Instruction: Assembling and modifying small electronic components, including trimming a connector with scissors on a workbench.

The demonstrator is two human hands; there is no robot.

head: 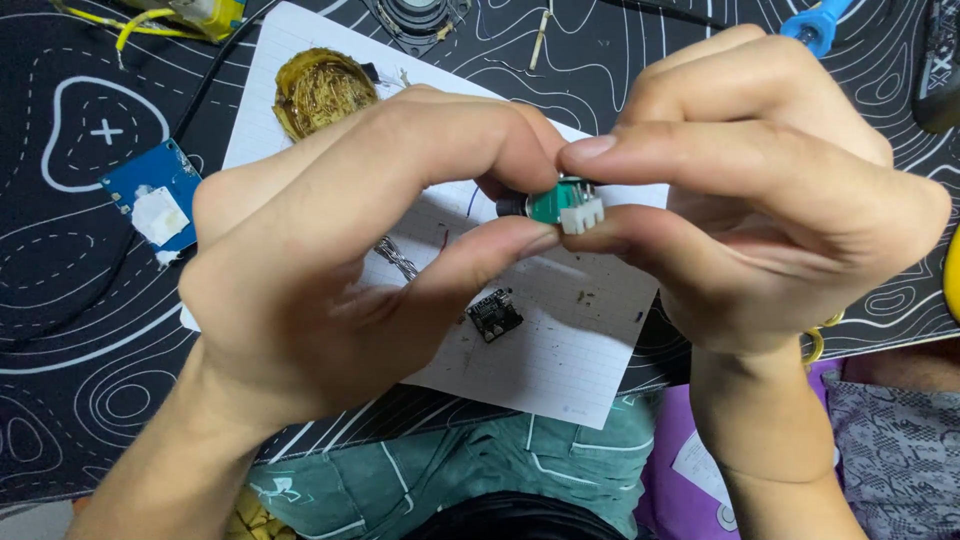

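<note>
Both hands, left hand (330,260) and right hand (790,190), grip pinched on a small green module (562,203) above the lined paper sheet (560,340).

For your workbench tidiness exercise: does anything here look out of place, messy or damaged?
Yes. The white lined paper sheet lies askew on the black patterned mat and is speckled with dark debris. A small black circuit module sits loose on it, below the small green component with a white connector pinched in both hands.
</note>
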